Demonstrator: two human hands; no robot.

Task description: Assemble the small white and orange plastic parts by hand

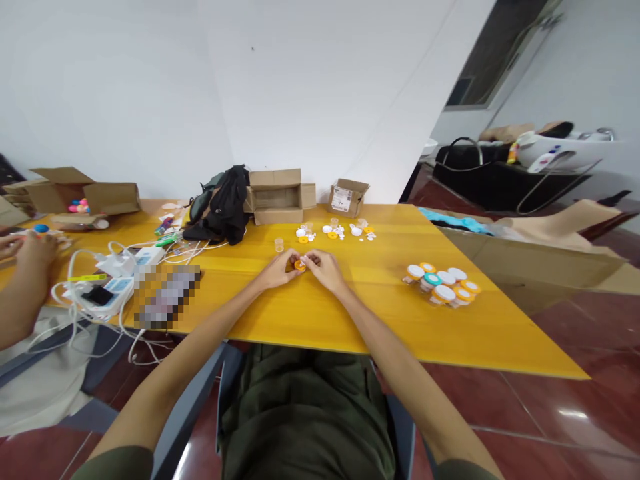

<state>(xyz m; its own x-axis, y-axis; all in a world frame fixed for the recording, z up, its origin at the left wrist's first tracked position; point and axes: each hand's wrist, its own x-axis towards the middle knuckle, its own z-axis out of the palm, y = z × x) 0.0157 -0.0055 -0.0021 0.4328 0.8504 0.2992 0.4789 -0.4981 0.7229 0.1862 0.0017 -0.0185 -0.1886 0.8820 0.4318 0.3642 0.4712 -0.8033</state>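
On a glossy yellow table [450, 333], open cardboard boxes [275, 195] and a crumpled black bag [223, 203] sit at the back, white cables [100, 280] tangle far left near another person's arm [23, 280], and a cluster of capped jars [443, 283] stands well right. Loose white and orange caps [335, 231] and a clear cup [279, 245] lie just behind the hands. Left hand [280, 269] and right hand [323, 268] meet at centre, fingertips pinched on a small round orange cap [300, 265] between them.

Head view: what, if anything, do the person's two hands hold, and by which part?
Left hand and right hand together pinch a small orange cap by its opposite edges, over the yellow table.
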